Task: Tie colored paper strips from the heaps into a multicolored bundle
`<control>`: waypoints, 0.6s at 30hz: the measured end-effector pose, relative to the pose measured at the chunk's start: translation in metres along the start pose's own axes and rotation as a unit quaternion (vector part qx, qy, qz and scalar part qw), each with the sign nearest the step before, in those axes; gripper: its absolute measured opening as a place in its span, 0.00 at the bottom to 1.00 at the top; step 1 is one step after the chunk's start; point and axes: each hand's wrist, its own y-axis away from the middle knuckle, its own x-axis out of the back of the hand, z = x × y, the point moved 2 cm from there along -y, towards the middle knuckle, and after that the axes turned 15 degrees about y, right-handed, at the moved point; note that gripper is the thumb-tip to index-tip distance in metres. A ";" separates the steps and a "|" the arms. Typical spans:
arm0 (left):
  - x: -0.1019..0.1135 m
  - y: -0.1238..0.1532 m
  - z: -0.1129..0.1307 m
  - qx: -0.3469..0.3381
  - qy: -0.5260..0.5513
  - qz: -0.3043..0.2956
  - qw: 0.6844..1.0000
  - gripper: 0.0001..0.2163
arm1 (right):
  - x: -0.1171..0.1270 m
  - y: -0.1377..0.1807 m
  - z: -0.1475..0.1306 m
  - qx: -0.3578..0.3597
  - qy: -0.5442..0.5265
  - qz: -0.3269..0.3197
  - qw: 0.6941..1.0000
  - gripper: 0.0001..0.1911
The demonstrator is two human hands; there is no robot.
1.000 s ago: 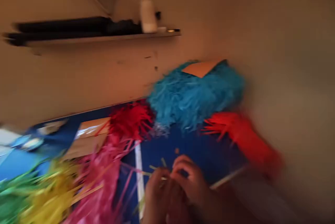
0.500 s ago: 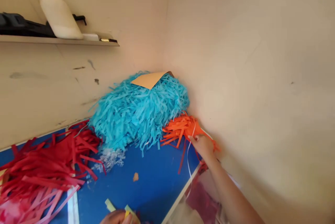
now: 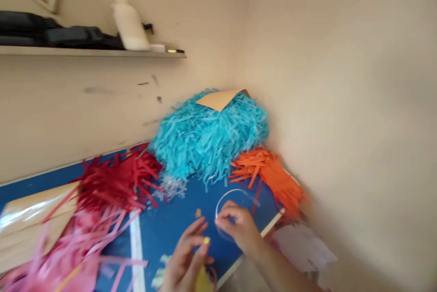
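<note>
My right hand [image 3: 241,230] is low in the middle, over the blue table top [image 3: 177,223]. Its fingers pinch a thin white paper strip [image 3: 235,192] that curls up in a loop. My left hand [image 3: 186,258] is just left of it, closed on small yellow paper strips [image 3: 205,278], one tip showing at the fingertips. The two hands almost touch. Behind them lies a big turquoise pile of shredded paper [image 3: 211,139] with a tan card [image 3: 220,99] on top, and an orange pile [image 3: 275,176] against the right wall.
Red shreds [image 3: 119,180] and pink shreds [image 3: 71,255] cover the left of the table, beside a glossy tan board [image 3: 30,219]. A wall shelf [image 3: 92,52] holds a white bottle [image 3: 128,18] and black items. Walls close in behind and to the right.
My right hand has left the orange pile and come back to my left hand, bringing the white strip, which now curls in a loop. The view has swung left.
</note>
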 end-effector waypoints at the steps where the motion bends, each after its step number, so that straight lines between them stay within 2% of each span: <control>1: -0.009 0.000 -0.002 0.023 0.027 -0.023 0.999 0.21 | -0.019 0.005 -0.009 0.008 -0.043 -0.027 0.999 0.08; 3: -0.014 0.002 -0.008 0.059 0.077 -0.005 0.995 0.21 | -0.044 0.010 -0.020 -0.023 -0.150 -0.048 0.987 0.07; 4: -0.011 0.004 -0.012 0.067 0.090 0.007 0.994 0.21 | -0.052 0.011 -0.023 -0.061 -0.226 -0.066 0.970 0.08; 5: -0.006 0.006 -0.015 0.067 0.093 0.023 0.993 0.21 | -0.059 0.009 -0.024 -0.108 -0.308 -0.094 0.941 0.09; 8: 0.014 0.017 -0.019 0.050 0.061 0.047 0.996 0.21 | -0.068 0.001 -0.026 -0.229 -0.494 -0.185 0.818 0.10; 9: 0.020 0.021 -0.020 0.050 0.048 0.052 0.996 0.21 | -0.068 -0.004 -0.027 -0.246 -0.524 -0.195 0.792 0.10; 10: 0.025 0.025 -0.020 0.052 0.039 0.057 0.996 0.21 | -0.066 -0.009 -0.028 -0.252 -0.543 -0.191 0.778 0.10; 14: 0.036 0.032 -0.021 0.062 0.011 0.070 0.996 0.20 | -0.051 -0.030 -0.031 -0.235 -0.560 -0.137 0.782 0.10; 18: 0.043 0.032 -0.021 0.057 -0.040 0.066 0.995 0.19 | -0.033 -0.047 -0.038 -0.202 -0.560 -0.120 0.795 0.09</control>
